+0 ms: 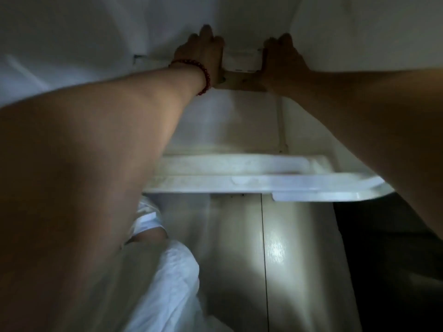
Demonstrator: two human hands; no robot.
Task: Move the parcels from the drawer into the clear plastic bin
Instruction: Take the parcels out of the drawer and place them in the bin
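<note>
A small parcel (pixel 242 59), brown cardboard with a white label on top, sits at the top centre of the dim, blurred view. My left hand (pixel 201 51), with a red bead bracelet on the wrist, grips its left side. My right hand (pixel 282 58) grips its right side, and both thumbs reach under the near edge. Below my outstretched arms lies the clear plastic bin (pixel 239 183); its near rim crosses the middle of the frame and its pale inside shows beyond. I cannot make out the drawer itself; white surfaces surround the parcel.
White fabric (pixel 167 271) bunches at the lower left beside my left arm. A glossy pale tiled floor (pixel 275 248) shows below the bin's rim. A dark area fills the lower right.
</note>
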